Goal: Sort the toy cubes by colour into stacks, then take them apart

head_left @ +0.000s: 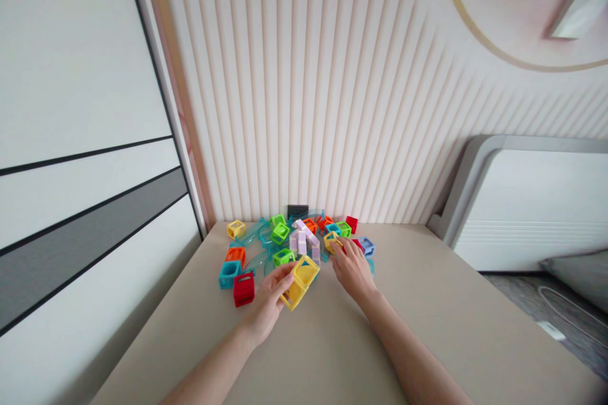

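Over the beige table (327,342), the left hand (270,302) and the right hand (354,267) are apart. The left is clamped on joined yellow blocks (298,283), near; the right touches a yellow cube (329,240), farther and more right, but whether it grips, I cannot tell.

Cubes (244,290) and other pieces (301,242) are scattered over far end of desk (351,354), before wall (285,76); cabinet (71,63) is placed left of desk, headboard (536,202) right.

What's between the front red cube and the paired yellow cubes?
In the head view, your left hand lies between the red cube and paired yellow cubes.
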Demonstrator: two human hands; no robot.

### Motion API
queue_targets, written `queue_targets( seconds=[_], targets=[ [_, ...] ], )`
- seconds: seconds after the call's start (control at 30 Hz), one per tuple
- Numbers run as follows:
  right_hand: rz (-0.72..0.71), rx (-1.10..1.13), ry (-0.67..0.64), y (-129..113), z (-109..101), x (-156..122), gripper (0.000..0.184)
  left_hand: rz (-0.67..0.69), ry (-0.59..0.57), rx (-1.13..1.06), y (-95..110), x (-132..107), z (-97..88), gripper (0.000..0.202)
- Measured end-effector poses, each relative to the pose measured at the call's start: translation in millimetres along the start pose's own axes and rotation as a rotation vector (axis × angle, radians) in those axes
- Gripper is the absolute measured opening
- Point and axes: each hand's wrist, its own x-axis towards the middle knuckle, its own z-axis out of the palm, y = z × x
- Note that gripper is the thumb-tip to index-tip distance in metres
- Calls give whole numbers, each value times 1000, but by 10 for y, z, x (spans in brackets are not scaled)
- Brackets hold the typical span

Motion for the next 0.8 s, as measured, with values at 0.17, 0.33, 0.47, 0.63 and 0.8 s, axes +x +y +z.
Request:
queue_targets(
  seconds=[0.17,0.33,0.47,0.63,0.8],
  targets=[
    [-30,-42,5,11,11,12,42,-7,10,15,14,-4,8,45],
    [-31,-57,8,-11,8,17,46,-14,17,10,24,-10,22,46],
    [-26,-81,5,-12,17,12,47,-10,27,9,19,-13,27,45],
    [-27,-118,2,19,69,8,45,-20,6,7,16,-14,15,43],
    [-32,-103,4,60,84,29,38,-15,3,0,14,-2,8,42]
  ],
)
